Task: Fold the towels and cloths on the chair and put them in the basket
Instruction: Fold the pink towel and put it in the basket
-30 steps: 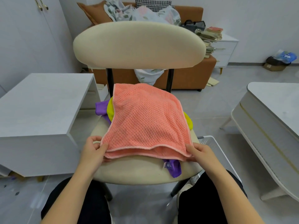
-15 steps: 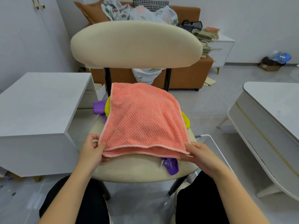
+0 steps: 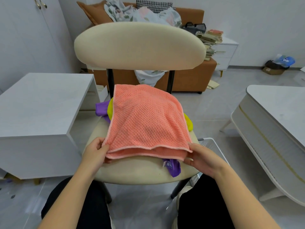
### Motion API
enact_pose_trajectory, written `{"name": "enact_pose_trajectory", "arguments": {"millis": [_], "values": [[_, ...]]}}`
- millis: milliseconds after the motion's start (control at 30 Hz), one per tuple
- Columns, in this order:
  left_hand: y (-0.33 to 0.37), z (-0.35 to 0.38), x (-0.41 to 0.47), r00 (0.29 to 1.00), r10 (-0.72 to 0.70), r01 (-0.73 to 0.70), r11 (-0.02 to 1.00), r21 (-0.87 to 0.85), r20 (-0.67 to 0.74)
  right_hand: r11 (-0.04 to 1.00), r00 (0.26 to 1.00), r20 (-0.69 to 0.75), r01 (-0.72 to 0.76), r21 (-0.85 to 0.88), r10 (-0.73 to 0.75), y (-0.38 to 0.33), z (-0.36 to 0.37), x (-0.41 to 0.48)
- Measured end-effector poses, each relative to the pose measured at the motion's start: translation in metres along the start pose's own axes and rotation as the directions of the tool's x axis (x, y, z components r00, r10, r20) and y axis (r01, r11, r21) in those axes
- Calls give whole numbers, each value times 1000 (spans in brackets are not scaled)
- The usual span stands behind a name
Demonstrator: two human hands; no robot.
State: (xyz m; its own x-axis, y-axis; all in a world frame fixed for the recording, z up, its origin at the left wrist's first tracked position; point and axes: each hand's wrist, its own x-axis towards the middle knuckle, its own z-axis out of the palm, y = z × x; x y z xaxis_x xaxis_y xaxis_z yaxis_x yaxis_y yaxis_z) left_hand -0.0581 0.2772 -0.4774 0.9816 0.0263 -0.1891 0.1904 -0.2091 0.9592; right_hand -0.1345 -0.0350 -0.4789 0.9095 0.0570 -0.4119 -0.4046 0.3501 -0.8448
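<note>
Lying folded in half on the cream chair point(image 3: 132, 173), the coral waffle-weave towel point(image 3: 145, 123) has its near corners pinched by the left hand point(image 3: 95, 152) and right hand point(image 3: 202, 160); contents of the white basket point(image 3: 212, 146) are hidden.

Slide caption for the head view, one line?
Left hand and right hand pinch near corners of the doubled orange towel on the chair, over a purple cloth and a yellow cloth.

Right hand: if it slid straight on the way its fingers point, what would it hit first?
The orange towel: the right hand pinches its near corner and points left, so it would probably bunch that towel toward the left hand; depth is hard to judge.
</note>
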Motion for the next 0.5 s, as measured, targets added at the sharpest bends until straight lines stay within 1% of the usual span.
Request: {"name": "enact_pose_trajectory", "arguments": {"millis": [100,133,200,300,400,433,500], "values": [[1,0,-1,1000,-16,16,1000,-21,3,992,999,24,-39,121,36,-1,-1,0],[1,0,-1,1000,-23,23,999,-26,7,989,998,34,-60,138,56,-2,1,-1],[2,-1,-2,999,-41,41,999,-28,14,988,998,23,-64,139,62,0,0,-1],[3,-2,-2,997,-78,79,996,-32,25,994,1000,-21,-17,112,20,0,-1,-2],[3,-4,-3,990,-130,132,990,-47,51,997,991,-121,58,54,-51,1,-5,-3],[4,-5,-4,985,-157,162,984,-68,71,995,985,-156,81,51,-72,1,-7,-3],[4,-8,-6,968,-210,225,968,-107,138,995,982,-172,89,38,-81,-1,-12,-5]]}}
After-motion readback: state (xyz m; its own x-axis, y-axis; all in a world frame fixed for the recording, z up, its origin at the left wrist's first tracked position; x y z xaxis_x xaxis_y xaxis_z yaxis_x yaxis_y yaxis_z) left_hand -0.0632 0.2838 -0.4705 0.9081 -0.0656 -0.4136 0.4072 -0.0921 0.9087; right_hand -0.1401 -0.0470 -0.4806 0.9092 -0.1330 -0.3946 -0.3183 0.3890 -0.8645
